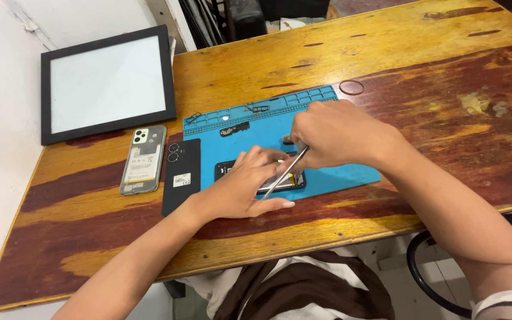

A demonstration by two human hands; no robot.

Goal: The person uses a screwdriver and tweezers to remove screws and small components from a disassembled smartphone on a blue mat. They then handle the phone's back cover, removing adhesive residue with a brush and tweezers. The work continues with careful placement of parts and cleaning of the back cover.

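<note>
**On the blue mat: tweezers inside an opened phone**

At the near edge of the blue work mat (pixel 327 172) lies the opened phone (pixel 232 170), its inner side up, mostly hidden under both hands. The left hand (pixel 241 186) lies flat over it, fingers spread and pressing it down. The right hand (pixel 333 133) is closed around metal tweezers (pixel 284 173), tips angled down into the phone body.

The tips could slip and scratch the board or pierce a soft part if the pressing hand lets the phone slide on the mat. The phone sits near the table's front edge, so a hard push could nudge it off.

Small loose parts (pixel 235 128) lie on the far side of the mat; a sleeve could sweep them away. To the left lie a black back cover (pixel 182 178), a second phone (pixel 143 160) and a framed panel (pixel 108 83); a rubber ring (pixel 351 87) lies far right.
</note>
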